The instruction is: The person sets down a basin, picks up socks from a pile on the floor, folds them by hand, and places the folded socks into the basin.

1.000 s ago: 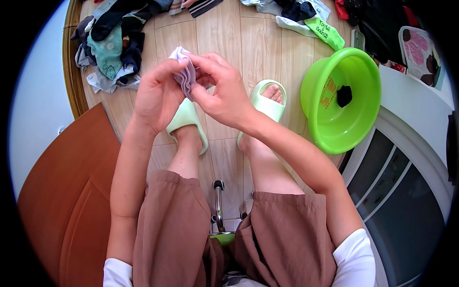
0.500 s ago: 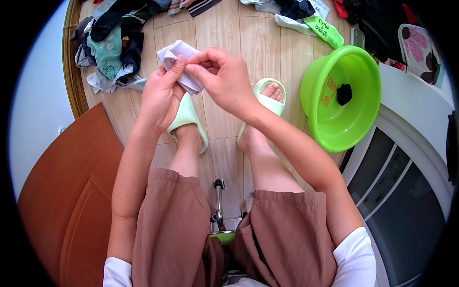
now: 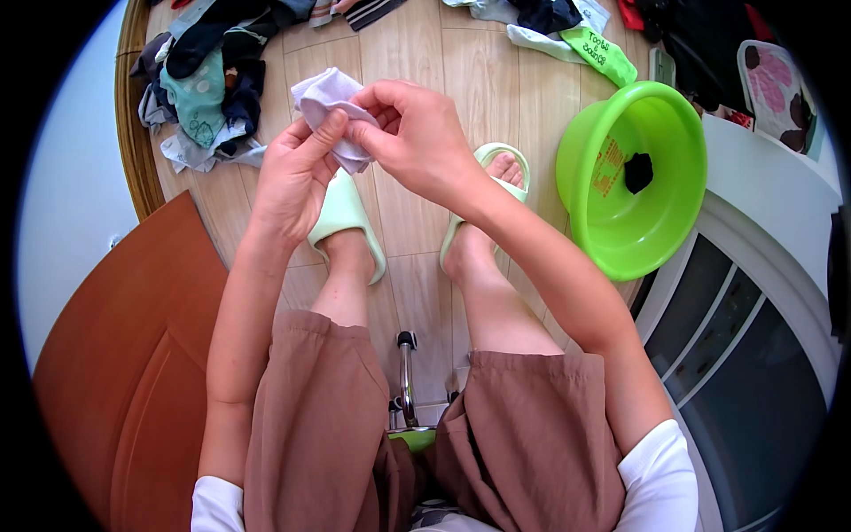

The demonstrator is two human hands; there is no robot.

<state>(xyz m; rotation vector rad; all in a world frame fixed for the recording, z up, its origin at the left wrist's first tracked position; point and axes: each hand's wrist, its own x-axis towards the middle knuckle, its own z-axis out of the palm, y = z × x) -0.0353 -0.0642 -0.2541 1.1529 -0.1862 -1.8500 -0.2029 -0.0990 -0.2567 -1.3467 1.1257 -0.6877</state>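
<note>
Upper L-centre of frame, your L hand [image 3: 291, 184] pinches the soft, folded lilac sock [image 3: 324, 89], thumb on top & fingers partly hidden, while your R hand [image 3: 427, 144] pinches its curled edge btwn thumb & index; gripping both sides prob. stops the layers slipping apart. Far R, a crumpled black sock [image 3: 638, 173] sits in the smooth, round green plastic basin [image 3: 581, 177], its high wall prob. containing it; upper L, knit socks [image 3: 198, 96] lie heaped.

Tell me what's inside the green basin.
One small, dark bundled item lies in the green basin, beside orange printing. Whatever the bundle covers can't be seen.
</note>
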